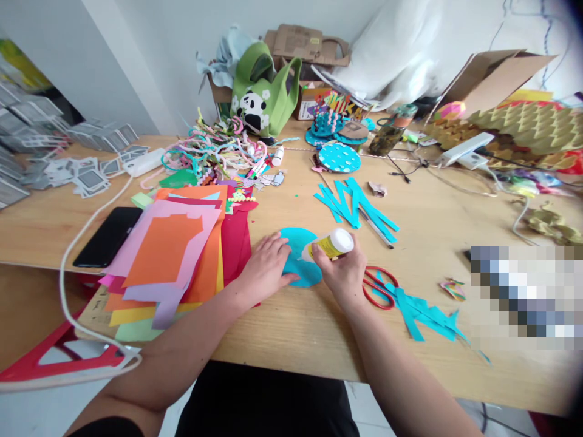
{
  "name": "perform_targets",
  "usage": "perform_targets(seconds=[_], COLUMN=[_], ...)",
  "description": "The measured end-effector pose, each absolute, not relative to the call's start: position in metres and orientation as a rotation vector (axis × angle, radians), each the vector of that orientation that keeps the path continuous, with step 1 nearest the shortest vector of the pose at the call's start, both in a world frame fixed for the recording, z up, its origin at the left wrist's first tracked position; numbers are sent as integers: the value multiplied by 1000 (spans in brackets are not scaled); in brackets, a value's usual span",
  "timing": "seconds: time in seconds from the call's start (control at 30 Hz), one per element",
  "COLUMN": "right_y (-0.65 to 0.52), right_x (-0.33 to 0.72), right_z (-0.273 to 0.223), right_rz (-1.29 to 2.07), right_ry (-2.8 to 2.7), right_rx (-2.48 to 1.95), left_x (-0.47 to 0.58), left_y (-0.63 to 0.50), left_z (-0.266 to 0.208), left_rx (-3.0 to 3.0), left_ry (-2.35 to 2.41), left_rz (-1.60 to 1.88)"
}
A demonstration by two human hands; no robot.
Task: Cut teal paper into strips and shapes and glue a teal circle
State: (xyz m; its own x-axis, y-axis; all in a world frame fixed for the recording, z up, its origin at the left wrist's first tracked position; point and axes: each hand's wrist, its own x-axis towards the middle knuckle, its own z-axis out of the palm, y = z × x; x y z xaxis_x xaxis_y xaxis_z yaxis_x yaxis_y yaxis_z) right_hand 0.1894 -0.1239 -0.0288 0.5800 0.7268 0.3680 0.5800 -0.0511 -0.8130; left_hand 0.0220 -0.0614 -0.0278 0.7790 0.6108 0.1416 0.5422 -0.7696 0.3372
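Note:
A blue paper circle (pixel 304 276) lies flat near the table's front edge. My left hand (pixel 268 261) rests on its left side, palm down with the fingers stretched out. In my right hand (pixel 342 267) is a white glue bottle (pixel 339 242) with a yellow label, tilted so its nozzle end points down at the circle. Whether the tip touches the paper I cannot tell. Just right of that hand lie red-handled scissors (pixel 381 287), partly under blue paper scraps (pixel 426 312). Blue paper strips (pixel 348 203) lie beyond the circle, beside a thin pen or brush (pixel 376 228).
Stacked coloured paper (pixel 168 249) and a black phone (pixel 108 237) are at left, near a white cable (pixel 68 267). Pipe cleaners (pixel 214 149), a green panda bag (pixel 264 97), a white-dotted blue disc (pixel 339 158) and a jar (pixel 388 138) stand behind. Egg trays (pixel 523 130) sit far right.

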Motion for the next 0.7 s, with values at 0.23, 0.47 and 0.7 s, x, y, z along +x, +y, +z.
perform_targets(seconds=[0.23,0.47,0.7], right_y=[-124,-122,-115], right_x=[189,191,204], right_z=[-27,-25,-23], right_rz=[174,242,538], right_ry=[-1086,-982,-638], right_rx=[-1735,-1725,-1495], left_x=[22,23,23], left_y=[-62,-62,-62], left_z=[-28,-28,-27], left_rx=[2694,2700,2704], left_ry=[890,897,897], left_rz=[360,363,355])
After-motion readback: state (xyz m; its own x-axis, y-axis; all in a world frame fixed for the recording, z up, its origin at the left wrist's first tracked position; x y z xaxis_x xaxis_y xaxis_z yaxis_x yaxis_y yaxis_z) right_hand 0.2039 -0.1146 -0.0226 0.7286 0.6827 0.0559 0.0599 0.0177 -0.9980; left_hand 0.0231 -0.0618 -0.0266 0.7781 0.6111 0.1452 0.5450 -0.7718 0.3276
